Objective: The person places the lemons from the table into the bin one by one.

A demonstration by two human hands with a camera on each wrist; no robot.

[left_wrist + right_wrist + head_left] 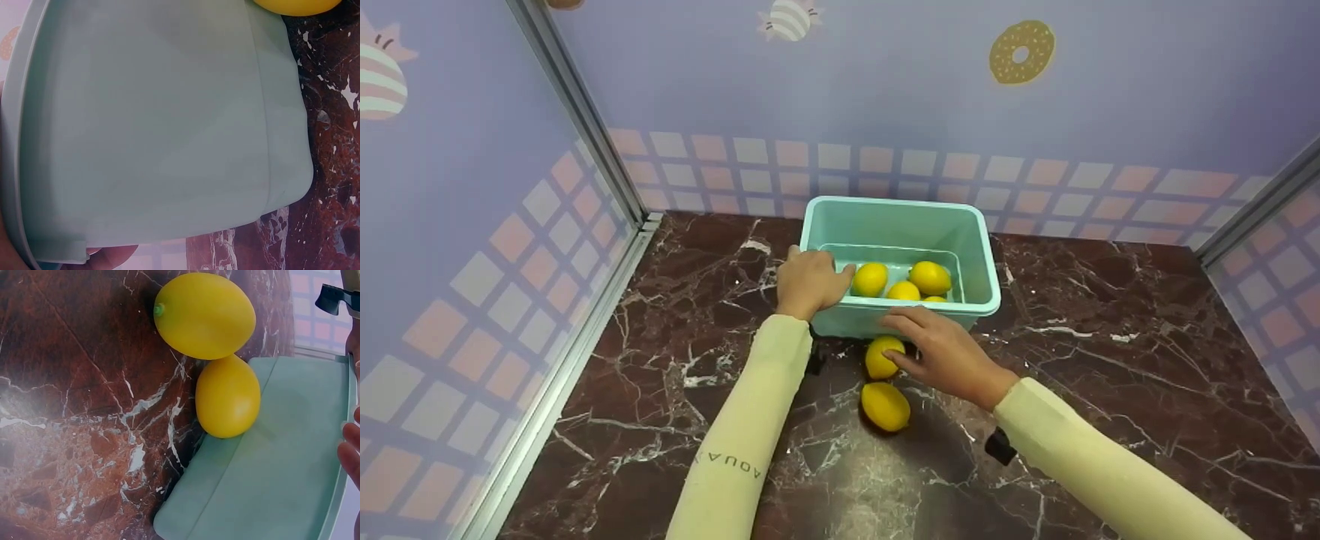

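Note:
A pale green plastic bin [986, 262] stands near the back wall, with several yellow lemons [930, 278] inside. My left hand [810, 283] grips its front left corner, the thumb reaching over the rim. My right hand [941, 354] is at the front of the bin with nothing in its grasp, fingertips [350, 436] right at the rim. Below that hand one lemon [228, 398] sits close against the bin's front wall; the thumb overlaps it in the head view. A second lemon [886, 407] lies just nearer, end to side with the first.
The dark red marbled tabletop [1110, 420] spreads around the bin. A lilac wall [885, 97] with printed sweets and pink and white squares rises behind it, and a metal-edged side panel [577, 360] bounds the left.

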